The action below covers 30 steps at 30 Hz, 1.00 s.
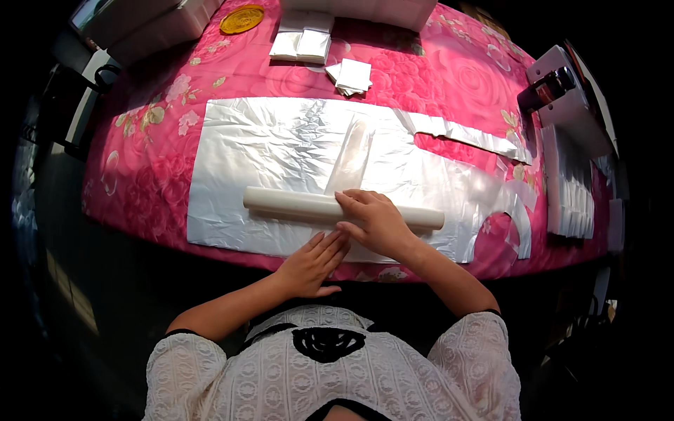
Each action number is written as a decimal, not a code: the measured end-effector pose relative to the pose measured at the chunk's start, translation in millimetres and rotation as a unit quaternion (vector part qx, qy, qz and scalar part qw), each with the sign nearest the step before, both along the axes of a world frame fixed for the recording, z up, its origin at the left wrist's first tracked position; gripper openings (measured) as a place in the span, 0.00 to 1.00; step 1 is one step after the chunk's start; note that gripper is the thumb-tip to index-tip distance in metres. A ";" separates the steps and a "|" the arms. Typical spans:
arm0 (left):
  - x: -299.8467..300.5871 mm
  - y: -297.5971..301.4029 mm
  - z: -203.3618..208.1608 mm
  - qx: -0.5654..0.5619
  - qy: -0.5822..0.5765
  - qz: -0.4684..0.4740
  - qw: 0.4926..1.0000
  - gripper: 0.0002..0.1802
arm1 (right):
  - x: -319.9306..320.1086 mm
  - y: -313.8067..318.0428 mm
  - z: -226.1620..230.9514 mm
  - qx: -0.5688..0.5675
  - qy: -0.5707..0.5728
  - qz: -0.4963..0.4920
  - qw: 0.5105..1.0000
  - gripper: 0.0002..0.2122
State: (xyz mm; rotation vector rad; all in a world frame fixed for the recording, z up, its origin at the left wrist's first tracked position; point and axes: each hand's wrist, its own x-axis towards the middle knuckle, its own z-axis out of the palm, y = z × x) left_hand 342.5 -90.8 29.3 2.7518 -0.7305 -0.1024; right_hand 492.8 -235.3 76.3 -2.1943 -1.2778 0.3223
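Note:
A silvery-white plastic carrier bag (246, 151), with two handle loops at its right end, lies flat and creased across the table. Across its near half rests a long white tube (288, 203). A narrow folded strip of translucent plastic (353, 151) runs from the tube toward the far edge of the bag. My right hand (377, 223) lies over the middle of the tube, fingers on top and thumb on the near side. Just nearer to me, my left hand (314, 266) has its fingers stretched out at the bag's front edge, thumb apart, holding nothing. Its fingertips are close to my right thumb.
A pink flowered cloth (140, 172) covers the table. Small white folded packets (353, 74) and stacked white packets (302, 45) lie beyond the bag, near a yellow disc (241, 19). To the right stand a dark bottle (546, 90) and a pile of folded plastic (569, 186).

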 end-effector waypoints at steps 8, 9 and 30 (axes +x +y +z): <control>-2.0 -8.4 -0.9 0.028 -0.037 0.018 0.999 0.41 | 52.3 -48.7 -24.4 0.017 -0.146 -0.184 0.972 0.22; -3.2 -10.1 -3.1 0.044 -0.054 0.016 0.997 0.39 | 79.8 -63.3 -16.6 0.021 -0.164 -0.280 0.946 0.22; -27.9 -38.1 -16.6 0.008 -0.056 0.075 0.996 0.29 | 130.9 52.9 -38.2 0.076 -0.153 -0.027 0.985 0.22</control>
